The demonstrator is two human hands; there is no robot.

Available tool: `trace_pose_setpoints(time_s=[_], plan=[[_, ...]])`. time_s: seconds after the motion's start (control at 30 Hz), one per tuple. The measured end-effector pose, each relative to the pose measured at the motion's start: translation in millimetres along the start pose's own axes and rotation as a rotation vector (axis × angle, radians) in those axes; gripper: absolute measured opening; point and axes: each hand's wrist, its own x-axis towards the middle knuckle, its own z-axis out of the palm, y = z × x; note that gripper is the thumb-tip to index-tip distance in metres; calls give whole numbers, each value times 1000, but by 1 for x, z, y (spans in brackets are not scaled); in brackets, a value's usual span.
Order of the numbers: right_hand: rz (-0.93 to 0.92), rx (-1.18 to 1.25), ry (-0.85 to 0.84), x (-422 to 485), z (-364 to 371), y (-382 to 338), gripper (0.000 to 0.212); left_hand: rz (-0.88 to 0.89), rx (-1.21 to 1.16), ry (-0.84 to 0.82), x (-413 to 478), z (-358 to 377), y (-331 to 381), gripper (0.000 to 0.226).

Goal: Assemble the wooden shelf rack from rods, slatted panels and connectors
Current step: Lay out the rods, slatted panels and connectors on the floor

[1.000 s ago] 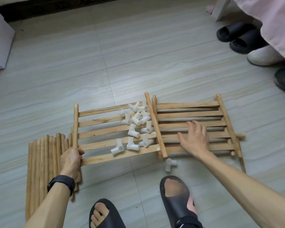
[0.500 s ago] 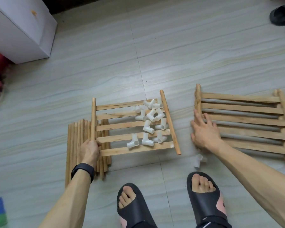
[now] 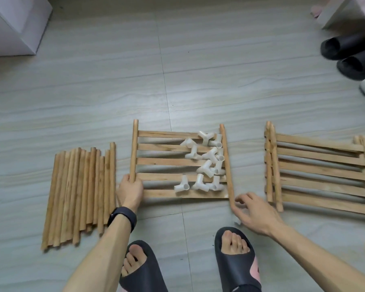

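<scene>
Middle panel: a slatted panel (image 3: pixel 162 178) is lying flat on the tiled floor (image 3: pixel 198 81), white connectors (image 3: pixel 207 163) heaped on its right half.
Left hand: the left hand (image 3: pixel 131 191) is gripping the near end of the panel's left rail, fingers closed around it.
Right hand: the right hand (image 3: pixel 254 211) is hovering open at the right rail's near end, fingers loosely curled.
Rods: a bundle of rods (image 3: pixel 80 192) is lying just left.
Stack: stacked panels (image 3: pixel 320 173) are sitting well apart on the right.

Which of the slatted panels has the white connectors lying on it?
The middle slatted panel, the one the left hand grips at its near left corner. The connectors are piled along its right side; the panel stack on the right carries none.
</scene>
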Motion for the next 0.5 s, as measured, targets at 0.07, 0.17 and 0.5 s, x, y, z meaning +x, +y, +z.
trace_pose_setpoints(time_s=[0.07, 0.17, 0.5], plan=[[-10, 27, -87, -5, 7, 6, 36, 42, 51, -33, -4, 0, 0, 28], [7, -20, -112, -5, 12, 13, 29, 64, 164, -85, -8, 0, -2, 47], [186, 268, 296, 15, -4, 19, 19, 403, 423, -94, -48, 25, 13, 66]])
